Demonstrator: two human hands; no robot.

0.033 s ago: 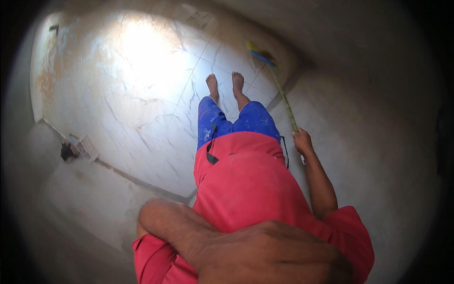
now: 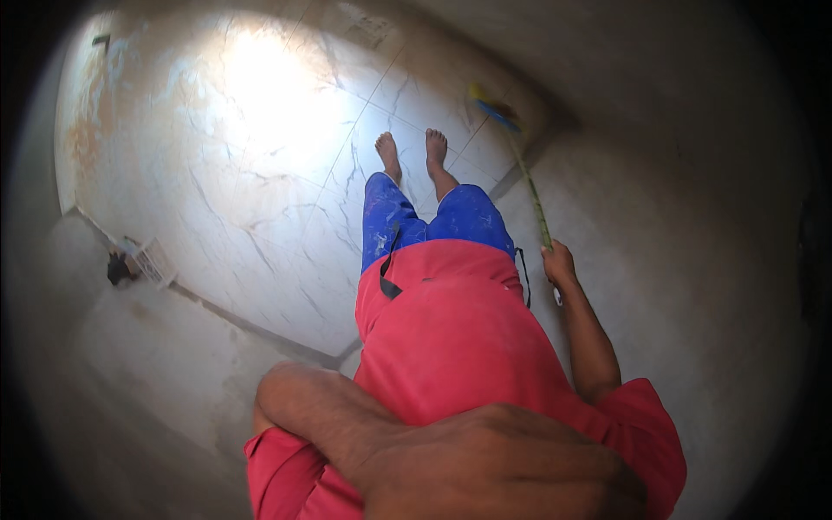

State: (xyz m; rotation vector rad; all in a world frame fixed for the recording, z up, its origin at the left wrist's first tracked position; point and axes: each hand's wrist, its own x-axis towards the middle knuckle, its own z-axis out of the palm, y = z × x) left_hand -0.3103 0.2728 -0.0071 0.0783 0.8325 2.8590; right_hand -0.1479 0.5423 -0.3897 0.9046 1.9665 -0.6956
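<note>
Broom [image 2: 534, 191] is out on the person's right. From the fingers of the right hand [image 2: 561, 264] it runs forward and a little to the left, long axis slanting away from the body beside the right leg. Blue head with yellow bristles [image 2: 498, 113] at the far end, over the floor [image 2: 260, 234], to the right of the right foot [image 2: 436, 149] and slightly beyond its toes. Bristles blurred; contact with the tiles cannot be confirmed.

Right hand is the nearer one by far: its fingers are closed round the green-yellow handle close to the near end, a short pale tip [image 2: 557, 296] showing below the grip. Forearm roughly carries on the line of the handle, bent slightly.

Left hand [image 2: 507, 459] is folded across the upper chest, close under the camera (so it looks oversized, a lens effect), back of the hand uppermost. Its fingers are lost in shadow at the lower edge; cannot tell how far they are spread or whether they hold anything. No contact with the broom.
</note>
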